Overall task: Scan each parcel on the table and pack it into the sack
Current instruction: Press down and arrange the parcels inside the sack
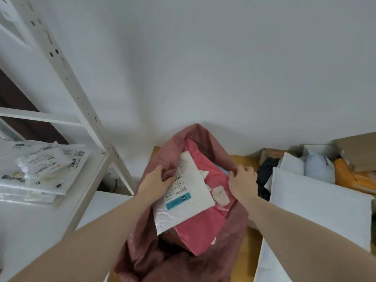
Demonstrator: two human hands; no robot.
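Two bare forearms are reaching in from the bottom corners toward a dusty-pink sack (146, 251) that is standing open on a wooden table (242, 161). The left hand (156, 181) is gripping the sack's left rim, fingers curled into the bunched fabric, with its thumb lying against the edge of a white padded envelope (187, 198). The right hand (242, 179) is pinching the right rim, fingers curled over the cloth.

The white envelope is lying slantwise on top inside the sack. It is carrying a shipping label with a barcode, small printed lines too blurred to read, and a teal band with white characters that cannot be made out. Under it a bright pink mailer (203, 226) is filling much of the sack, with small white tags stuck on it.

To the right, on the table, a large white padded parcel (317, 204) is lying just beside the sack, with a dark bag (264, 176), pale pouches, an orange packet (345, 174) and cardboard boxes (358, 149) behind it.

On the left, a white metal shelf (81, 110) is holding a stack of clear plastic mailers (40, 169); one is showing "20" in bold print beside a barcode and a square code.
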